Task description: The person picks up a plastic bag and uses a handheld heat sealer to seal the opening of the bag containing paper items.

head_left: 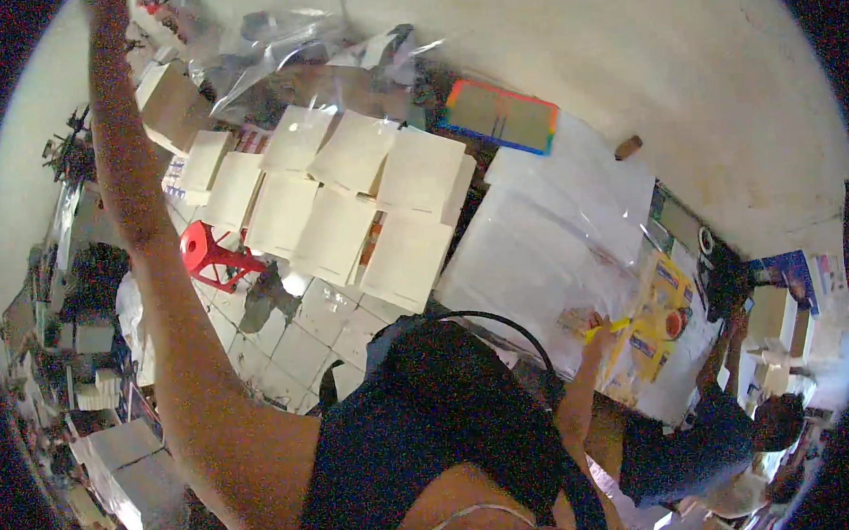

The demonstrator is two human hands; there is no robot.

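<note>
My left arm [148, 230] stretches up along the left side, and its hand is cut off by the top edge. Over the white-covered table, my right hand [595, 337] is closed round a thin yellow stick-like tool [620, 325]; its exact kind is too small to tell. Just beyond the tool lie yellow printed sheets [645, 358]. A round reddish tub [674, 324] stands among them. Bare white covering [509, 252] spreads to the left of my right hand.
Several stacks of cream sheets [410, 261] stand left of the table. A red stool [196, 245] is on the tiled floor. A frame with multicoloured edges [544, 146] leans behind. At the right a person in a dark shirt [679, 453] reaches toward the table. Clear plastic [273, 58] lies at the back.
</note>
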